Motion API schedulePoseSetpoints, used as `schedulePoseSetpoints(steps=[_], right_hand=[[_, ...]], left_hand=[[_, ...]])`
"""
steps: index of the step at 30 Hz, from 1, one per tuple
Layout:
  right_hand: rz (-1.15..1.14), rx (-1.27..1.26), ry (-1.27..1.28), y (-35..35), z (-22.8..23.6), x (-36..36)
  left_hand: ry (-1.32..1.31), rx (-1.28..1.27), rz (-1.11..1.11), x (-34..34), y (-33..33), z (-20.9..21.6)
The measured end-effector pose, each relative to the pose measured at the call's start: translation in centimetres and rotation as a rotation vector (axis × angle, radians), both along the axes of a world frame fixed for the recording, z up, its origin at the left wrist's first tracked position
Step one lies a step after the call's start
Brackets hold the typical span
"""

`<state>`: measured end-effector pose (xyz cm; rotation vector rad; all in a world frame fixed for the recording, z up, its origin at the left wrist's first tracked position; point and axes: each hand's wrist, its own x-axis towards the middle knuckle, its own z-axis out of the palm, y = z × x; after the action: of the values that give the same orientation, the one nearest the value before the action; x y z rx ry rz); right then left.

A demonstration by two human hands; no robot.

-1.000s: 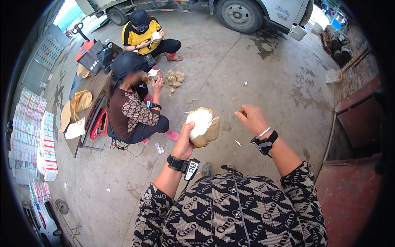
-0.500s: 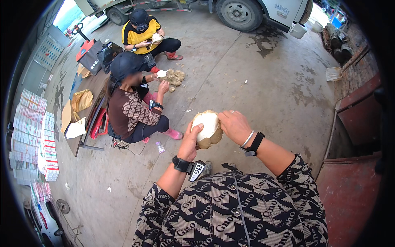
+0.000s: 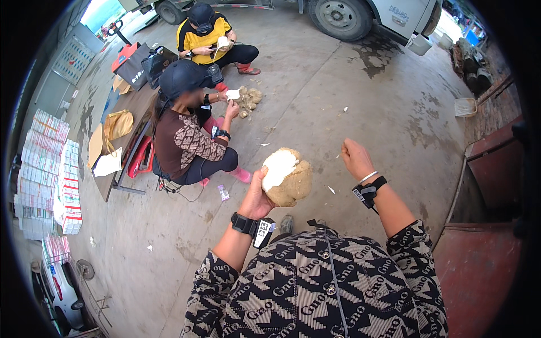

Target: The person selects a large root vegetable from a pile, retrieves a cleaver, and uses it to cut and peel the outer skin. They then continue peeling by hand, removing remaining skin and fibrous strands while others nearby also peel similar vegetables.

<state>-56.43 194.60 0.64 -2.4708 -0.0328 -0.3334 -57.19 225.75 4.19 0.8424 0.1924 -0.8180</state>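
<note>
My left hand (image 3: 260,194) holds a large, lobed jicama (image 3: 296,183) in front of my chest, thumb on its side and fingers underneath. White flesh (image 3: 277,169) shows on its upper left part; tan skin covers the rest. To the right of the jicama and apart from it, my right hand (image 3: 358,159) is closed with the fingers curled in; whether anything is pinched there is hidden. A thin pale sliver (image 3: 331,190) appears against the floor between the jicama and my right wrist.
Ahead on the left, a person in a brown top (image 3: 177,138) and one in a yellow top (image 3: 204,40) squat by a heap of tan roots (image 3: 248,100), each holding a root. A table (image 3: 107,180), stacked boxes (image 3: 42,169), a truck wheel (image 3: 341,17) and a red metal panel (image 3: 479,270) surround the concrete floor.
My right hand has come off the jicama and moved right, its fingers closed. The jicama has turned in my left hand, with more tan skin showing. A pale sliver has come into sight.
</note>
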Motion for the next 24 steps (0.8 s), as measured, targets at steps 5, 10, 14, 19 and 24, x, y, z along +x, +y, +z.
schedulePoseSetpoints(steps=[5, 10, 14, 19, 24], right_hand=[[0.080, -0.036, 0.140, -0.6, -1.2, -1.2], [0.103, 0.073, 0.312, -0.2, -0.1, -2.1], [0.240, 0.748, 0.478, 1.9, 2.1, -2.9], [0.397, 1.299, 0.725, 5.4, 3.2, -4.6], [0.444, 1.745, 0.695, 7.9, 2.2, -5.7]], left_hand=[[0.012, -0.118, -0.031, 0.7, -0.7, -0.1], [0.065, -0.081, -0.011, 0.1, -0.7, -0.1], [0.025, 0.005, -0.074, -0.6, -0.8, 0.2], [-0.034, 0.069, -0.127, -1.5, -1.4, 1.2], [-0.034, -0.021, -0.067, -2.4, -3.0, 2.2]])
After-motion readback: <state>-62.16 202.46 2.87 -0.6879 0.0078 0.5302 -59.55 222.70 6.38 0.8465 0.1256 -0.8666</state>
